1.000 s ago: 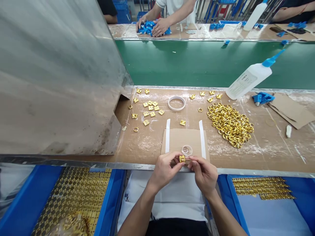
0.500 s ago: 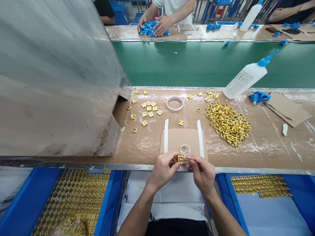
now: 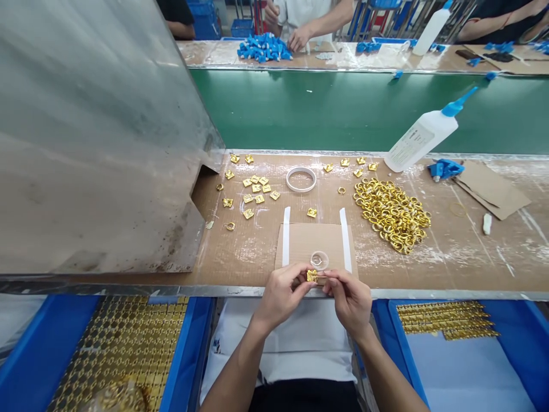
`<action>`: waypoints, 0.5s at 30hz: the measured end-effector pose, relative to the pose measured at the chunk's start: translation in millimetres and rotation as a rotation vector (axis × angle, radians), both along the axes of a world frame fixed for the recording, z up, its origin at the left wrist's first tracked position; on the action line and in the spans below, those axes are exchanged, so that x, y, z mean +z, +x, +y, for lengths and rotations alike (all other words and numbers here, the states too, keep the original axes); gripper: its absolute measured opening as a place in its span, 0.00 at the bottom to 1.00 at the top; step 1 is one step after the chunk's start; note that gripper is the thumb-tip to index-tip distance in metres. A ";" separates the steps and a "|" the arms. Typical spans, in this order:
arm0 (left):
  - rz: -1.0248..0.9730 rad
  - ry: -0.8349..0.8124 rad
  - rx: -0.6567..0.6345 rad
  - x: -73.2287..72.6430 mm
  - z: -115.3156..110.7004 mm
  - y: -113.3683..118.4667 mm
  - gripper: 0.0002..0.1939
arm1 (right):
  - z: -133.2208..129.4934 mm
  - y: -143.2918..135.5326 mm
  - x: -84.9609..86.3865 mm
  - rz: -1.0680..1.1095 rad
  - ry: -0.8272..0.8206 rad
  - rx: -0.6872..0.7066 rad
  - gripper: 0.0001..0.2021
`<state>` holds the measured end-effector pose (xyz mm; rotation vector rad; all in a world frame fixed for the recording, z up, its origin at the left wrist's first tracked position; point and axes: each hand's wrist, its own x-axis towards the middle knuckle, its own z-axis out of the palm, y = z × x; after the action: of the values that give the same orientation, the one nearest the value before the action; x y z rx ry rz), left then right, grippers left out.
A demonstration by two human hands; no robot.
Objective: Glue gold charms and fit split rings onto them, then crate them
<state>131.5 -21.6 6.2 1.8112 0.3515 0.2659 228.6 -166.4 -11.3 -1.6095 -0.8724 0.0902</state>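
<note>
Between the thumb and fingers of my left hand [image 3: 281, 294] is a small square gold piece [image 3: 311, 276], held at the bench's front edge. My right hand [image 3: 350, 300] pinches a thin stick [image 3: 321, 277] whose tip meets the gold piece. Just beyond my fingertips a small clear round dish [image 3: 319, 260] rests on a cardboard pad [image 3: 315, 237] taped down with white strips. Another square gold piece [image 3: 311, 212] lies behind the pad. Several more square gold pieces [image 3: 259, 199] are spread to the left, and a heap of gold rings [image 3: 392, 214] lies to the right.
A large metal housing [image 3: 98, 143] stands at left. A white tape roll [image 3: 301, 179] and a leaning bottle [image 3: 422, 140] are at the back, before a green belt [image 3: 343, 109]. Blue trays with gold parts [image 3: 128, 343] sit below. Across the belt, a co-worker's hand [image 3: 299, 38] touches blue pieces.
My hands stay almost in the same pose on the gold piece and stick. The view has shifted slightly. Across the belt, the co-worker has lifted one hand off the blue pile.
</note>
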 end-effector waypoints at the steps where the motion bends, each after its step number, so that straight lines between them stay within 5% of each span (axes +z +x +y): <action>1: 0.003 0.001 -0.002 0.1 0.1 0.0 0.10 | -0.3 -0.1 -0.1 0.001 0.004 0.002 0.10; 15: -0.006 0.034 -0.014 -1.8 -1.7 -0.8 0.08 | 1.2 0.9 -0.4 -0.022 0.033 0.032 0.07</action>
<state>130.7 -23.3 4.4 1.8449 0.3311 0.2689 229.5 -165.1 -11.7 -1.5684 -0.9120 0.0798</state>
